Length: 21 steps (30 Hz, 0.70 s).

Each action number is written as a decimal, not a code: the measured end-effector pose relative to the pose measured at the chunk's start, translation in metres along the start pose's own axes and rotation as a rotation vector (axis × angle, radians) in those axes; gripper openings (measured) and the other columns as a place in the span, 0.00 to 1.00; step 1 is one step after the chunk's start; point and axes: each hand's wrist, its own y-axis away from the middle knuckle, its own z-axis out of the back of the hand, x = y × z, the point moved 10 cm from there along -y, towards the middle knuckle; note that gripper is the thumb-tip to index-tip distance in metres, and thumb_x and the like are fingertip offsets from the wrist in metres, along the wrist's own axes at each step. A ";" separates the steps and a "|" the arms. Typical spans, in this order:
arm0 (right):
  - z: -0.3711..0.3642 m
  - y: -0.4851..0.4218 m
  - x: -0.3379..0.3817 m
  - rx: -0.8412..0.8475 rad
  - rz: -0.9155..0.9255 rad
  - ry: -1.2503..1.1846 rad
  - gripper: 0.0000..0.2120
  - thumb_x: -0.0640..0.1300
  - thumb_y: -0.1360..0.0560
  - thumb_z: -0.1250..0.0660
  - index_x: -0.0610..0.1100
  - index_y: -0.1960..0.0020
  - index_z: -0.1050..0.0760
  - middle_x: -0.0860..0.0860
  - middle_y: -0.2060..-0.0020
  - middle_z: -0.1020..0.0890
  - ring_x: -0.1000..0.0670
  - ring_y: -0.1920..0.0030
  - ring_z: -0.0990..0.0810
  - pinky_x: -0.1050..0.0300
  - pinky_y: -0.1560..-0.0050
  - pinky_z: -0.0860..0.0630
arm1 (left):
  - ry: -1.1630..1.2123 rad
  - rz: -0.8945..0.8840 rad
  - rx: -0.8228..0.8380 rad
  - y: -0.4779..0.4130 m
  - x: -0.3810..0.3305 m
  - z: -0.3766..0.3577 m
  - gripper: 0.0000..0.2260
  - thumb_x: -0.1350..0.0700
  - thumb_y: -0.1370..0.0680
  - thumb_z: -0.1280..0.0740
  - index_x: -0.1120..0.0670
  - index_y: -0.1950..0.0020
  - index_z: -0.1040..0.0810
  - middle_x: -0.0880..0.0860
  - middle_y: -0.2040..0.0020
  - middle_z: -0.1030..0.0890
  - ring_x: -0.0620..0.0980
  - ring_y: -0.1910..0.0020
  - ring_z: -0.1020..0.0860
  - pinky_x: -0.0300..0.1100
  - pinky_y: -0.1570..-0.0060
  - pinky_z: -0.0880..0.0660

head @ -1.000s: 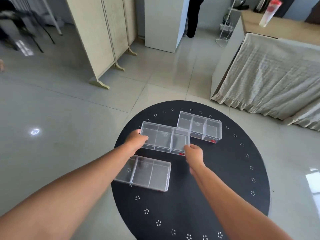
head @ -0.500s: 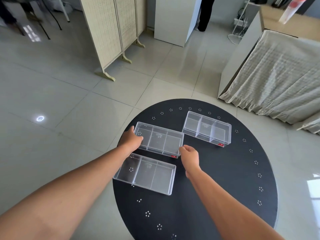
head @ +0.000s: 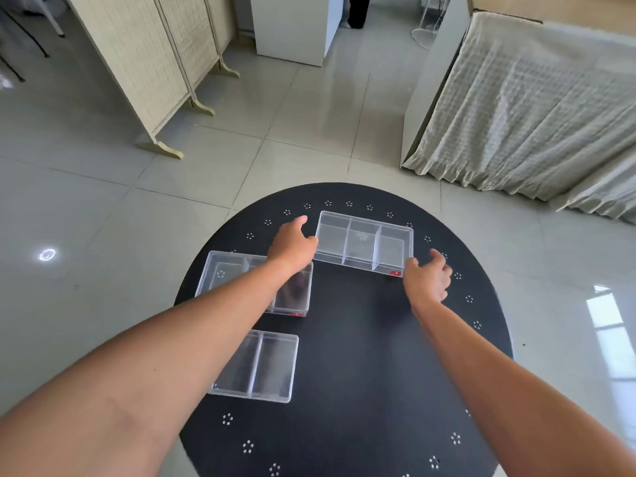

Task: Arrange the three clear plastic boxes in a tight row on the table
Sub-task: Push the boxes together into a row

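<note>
Beyond my round black table point(head: 361, 356) stand a folding wicker screen point(head: 155, 63) at the far left, a white cabinet point(head: 292, 25) straight ahead and a counter draped in pale cloth point(head: 537, 108) at the right. My left forearm point(head: 206, 325) lies across the middle box point(head: 223, 273) and hides part of it, and it covers the left end of the near box point(head: 268, 366) as well. All three clear boxes lie flat with their long sides running left to right. The far box point(head: 363, 247) sits toward the back of the table, offset to the right of the other two. My left hand point(head: 292, 244) is spread at its left end, touching the corner; my right hand point(head: 428, 278) is spread at its near right corner, thumb against the edge. Neither hand has closed on it.
</note>
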 end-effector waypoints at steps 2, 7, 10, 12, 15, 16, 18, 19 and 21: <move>-0.002 -0.014 -0.004 0.080 -0.012 0.000 0.27 0.50 0.24 0.40 0.48 0.26 0.35 0.46 0.30 0.30 0.42 0.33 0.29 0.43 0.30 0.35 | -0.038 0.050 0.076 -0.010 -0.009 -0.020 0.30 0.50 0.24 0.38 0.50 0.22 0.40 0.53 0.24 0.33 0.57 0.30 0.29 0.52 0.32 0.31; -0.019 -0.031 -0.011 0.263 -0.016 -0.092 0.28 0.51 0.25 0.43 0.48 0.25 0.36 0.50 0.38 0.22 0.44 0.40 0.22 0.49 0.39 0.27 | -0.049 0.163 0.142 -0.024 -0.016 -0.045 0.31 0.47 0.23 0.38 0.55 0.23 0.41 0.55 0.24 0.33 0.58 0.28 0.31 0.53 0.32 0.32; -0.031 -0.029 -0.004 0.339 0.017 -0.147 0.24 0.50 0.23 0.44 0.49 0.28 0.32 0.56 0.50 0.21 0.48 0.47 0.23 0.51 0.45 0.27 | -0.002 0.175 0.123 -0.026 -0.018 -0.046 0.25 0.48 0.24 0.37 0.54 0.28 0.33 0.53 0.30 0.27 0.57 0.35 0.26 0.51 0.37 0.27; -0.040 -0.025 0.002 0.371 0.049 -0.187 0.19 0.50 0.24 0.45 0.51 0.36 0.27 0.57 0.51 0.19 0.50 0.51 0.20 0.53 0.51 0.27 | 0.012 0.184 0.102 -0.029 -0.015 -0.044 0.23 0.49 0.24 0.38 0.53 0.30 0.30 0.52 0.34 0.24 0.57 0.38 0.24 0.51 0.39 0.26; -0.047 -0.020 0.010 0.371 0.037 -0.239 0.15 0.49 0.25 0.44 0.53 0.40 0.26 0.55 0.51 0.18 0.49 0.51 0.20 0.53 0.54 0.27 | 0.042 0.191 0.062 -0.030 -0.012 -0.038 0.21 0.51 0.23 0.38 0.53 0.31 0.27 0.51 0.38 0.21 0.56 0.41 0.23 0.48 0.42 0.25; -0.051 -0.017 0.013 0.374 0.031 -0.240 0.15 0.49 0.25 0.44 0.53 0.40 0.26 0.54 0.51 0.18 0.49 0.51 0.20 0.53 0.55 0.28 | 0.060 0.198 0.051 -0.029 -0.009 -0.032 0.19 0.52 0.23 0.38 0.53 0.33 0.26 0.50 0.40 0.21 0.55 0.41 0.23 0.46 0.44 0.26; -0.057 -0.015 0.016 0.378 0.021 -0.240 0.17 0.49 0.26 0.43 0.52 0.39 0.26 0.53 0.50 0.18 0.48 0.51 0.20 0.53 0.56 0.27 | 0.090 0.195 0.036 -0.030 -0.007 -0.025 0.18 0.53 0.24 0.38 0.52 0.35 0.25 0.50 0.43 0.21 0.55 0.45 0.23 0.45 0.48 0.26; -0.061 -0.011 0.020 0.385 0.019 -0.240 0.18 0.49 0.26 0.44 0.52 0.39 0.25 0.53 0.51 0.17 0.48 0.51 0.19 0.54 0.56 0.27 | 0.097 0.189 0.027 -0.031 -0.004 -0.019 0.17 0.53 0.24 0.38 0.52 0.36 0.24 0.51 0.44 0.20 0.55 0.47 0.22 0.45 0.50 0.26; -0.073 -0.004 0.031 0.399 0.034 -0.234 0.19 0.49 0.27 0.44 0.51 0.40 0.24 0.52 0.52 0.17 0.47 0.52 0.18 0.53 0.57 0.25 | 0.111 0.177 0.010 -0.036 0.005 -0.001 0.18 0.53 0.26 0.39 0.51 0.38 0.23 0.53 0.44 0.18 0.56 0.49 0.21 0.45 0.53 0.25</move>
